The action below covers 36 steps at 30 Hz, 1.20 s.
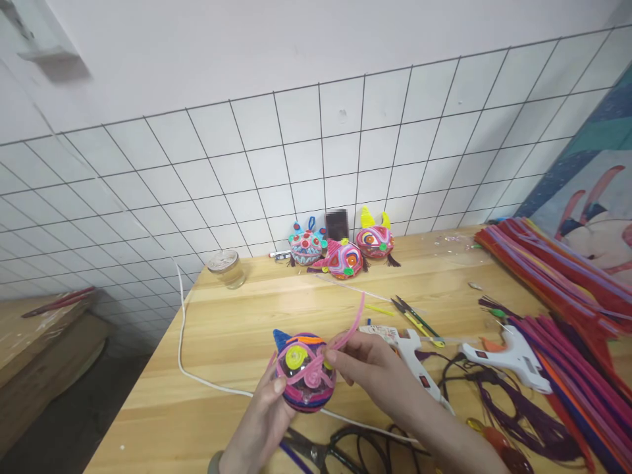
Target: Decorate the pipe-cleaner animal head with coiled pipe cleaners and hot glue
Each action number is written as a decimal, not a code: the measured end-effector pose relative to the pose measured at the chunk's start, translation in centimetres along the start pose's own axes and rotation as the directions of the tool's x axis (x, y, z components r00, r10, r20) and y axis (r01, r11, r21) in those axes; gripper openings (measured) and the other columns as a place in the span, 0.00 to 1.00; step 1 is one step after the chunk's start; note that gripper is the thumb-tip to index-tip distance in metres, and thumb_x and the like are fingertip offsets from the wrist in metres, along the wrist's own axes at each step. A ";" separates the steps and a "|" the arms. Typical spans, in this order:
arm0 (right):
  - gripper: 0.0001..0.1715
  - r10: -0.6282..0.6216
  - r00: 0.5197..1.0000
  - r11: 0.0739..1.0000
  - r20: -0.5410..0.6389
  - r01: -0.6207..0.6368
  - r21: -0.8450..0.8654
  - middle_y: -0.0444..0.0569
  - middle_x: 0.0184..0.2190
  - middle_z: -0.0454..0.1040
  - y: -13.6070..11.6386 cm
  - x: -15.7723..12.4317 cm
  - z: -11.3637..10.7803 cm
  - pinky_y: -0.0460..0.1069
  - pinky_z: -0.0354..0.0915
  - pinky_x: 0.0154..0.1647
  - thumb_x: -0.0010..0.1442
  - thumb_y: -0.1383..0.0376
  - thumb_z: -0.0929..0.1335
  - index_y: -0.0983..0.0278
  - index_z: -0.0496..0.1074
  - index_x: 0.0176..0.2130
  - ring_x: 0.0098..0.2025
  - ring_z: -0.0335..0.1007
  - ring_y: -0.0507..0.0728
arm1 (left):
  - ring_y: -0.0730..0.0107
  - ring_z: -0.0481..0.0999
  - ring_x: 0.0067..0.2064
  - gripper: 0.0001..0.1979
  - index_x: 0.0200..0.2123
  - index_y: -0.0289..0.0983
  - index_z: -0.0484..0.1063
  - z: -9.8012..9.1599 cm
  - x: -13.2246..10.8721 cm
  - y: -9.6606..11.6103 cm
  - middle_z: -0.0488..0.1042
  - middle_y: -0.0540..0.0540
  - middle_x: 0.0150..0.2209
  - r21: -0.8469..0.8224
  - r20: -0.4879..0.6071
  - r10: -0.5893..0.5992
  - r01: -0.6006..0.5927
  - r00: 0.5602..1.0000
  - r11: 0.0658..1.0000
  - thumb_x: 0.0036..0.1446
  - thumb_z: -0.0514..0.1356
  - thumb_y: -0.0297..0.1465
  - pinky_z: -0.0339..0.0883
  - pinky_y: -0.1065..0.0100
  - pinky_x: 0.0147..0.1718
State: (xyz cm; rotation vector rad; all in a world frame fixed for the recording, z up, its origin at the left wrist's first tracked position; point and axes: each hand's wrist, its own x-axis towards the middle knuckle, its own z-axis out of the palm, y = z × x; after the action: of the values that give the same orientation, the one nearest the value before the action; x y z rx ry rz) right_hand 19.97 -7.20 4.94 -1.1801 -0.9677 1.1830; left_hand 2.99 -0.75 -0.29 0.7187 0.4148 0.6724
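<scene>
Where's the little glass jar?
In the head view, the glass jar stands at the far left corner of the wooden table, by the tiled wall, left of the blue pipe-cleaner ornament.

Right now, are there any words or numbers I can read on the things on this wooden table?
No text can be read anywhere.
White plastic glue gun: small marks, too small to read.
Dark flat rectangle against the tiled wall: blurred.
Colourful pipe-cleaner ball and pink pipe cleaner: no writing.

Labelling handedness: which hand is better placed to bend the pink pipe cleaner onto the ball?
Right, probably: the right hand pinches the pink pipe cleaner at the ball, while the left hand cradles the ball.
</scene>
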 end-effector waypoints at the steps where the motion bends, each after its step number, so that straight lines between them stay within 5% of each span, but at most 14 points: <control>1: 0.14 -0.002 1.000 1.000 -0.006 0.002 -0.014 0.40 0.20 0.70 0.0 0.0 0.0 0.44 0.58 0.25 0.54 0.56 0.69 0.64 0.75 0.28 0.22 0.59 0.48 | 0.51 0.73 0.51 0.20 0.47 0.40 0.75 0.1 0.0 0.0 0.78 0.40 0.46 -0.002 -0.002 0.001 -0.001 1.000 1.000 0.49 0.64 0.36 0.61 0.52 0.54; 12: 0.17 0.006 0.998 1.000 -0.056 -0.008 -0.030 0.40 0.19 0.68 0.3 0.1 0.2 0.45 0.58 0.23 0.51 0.53 0.71 0.65 0.73 0.26 0.21 0.59 0.49 | 0.49 0.74 0.50 0.21 0.50 0.36 0.74 0.3 0.3 0.1 0.78 0.37 0.47 0.014 -0.013 0.045 -0.045 0.999 0.999 0.52 0.62 0.36 0.64 0.51 0.52; 20: 0.13 -0.046 0.997 0.993 -0.065 0.053 0.105 0.44 0.26 0.76 0.9 0.4 0.2 0.47 0.65 0.32 0.50 0.58 0.74 0.65 0.73 0.28 0.29 0.68 0.51 | 0.51 0.72 0.53 0.21 0.48 0.39 0.75 0.2 0.2 -0.2 0.77 0.40 0.48 0.022 -0.056 0.020 -0.019 0.998 1.000 0.49 0.65 0.35 0.61 0.53 0.55; 36: 0.15 -0.034 0.998 0.988 -0.051 0.041 0.148 0.41 0.22 0.71 3.1 1.2 0.1 0.47 0.62 0.28 0.48 0.58 0.75 0.63 0.69 0.27 0.25 0.65 0.51 | 0.49 0.71 0.54 0.21 0.48 0.38 0.74 -0.3 0.3 -0.9 0.77 0.38 0.49 0.028 -0.099 0.005 -0.003 0.995 1.000 0.49 0.65 0.34 0.63 0.52 0.53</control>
State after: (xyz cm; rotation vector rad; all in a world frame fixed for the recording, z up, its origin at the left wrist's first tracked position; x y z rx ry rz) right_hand 19.56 -6.05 1.84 -1.0627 -0.8470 1.1711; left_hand 3.40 -0.87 -1.20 0.7141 0.5151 0.7093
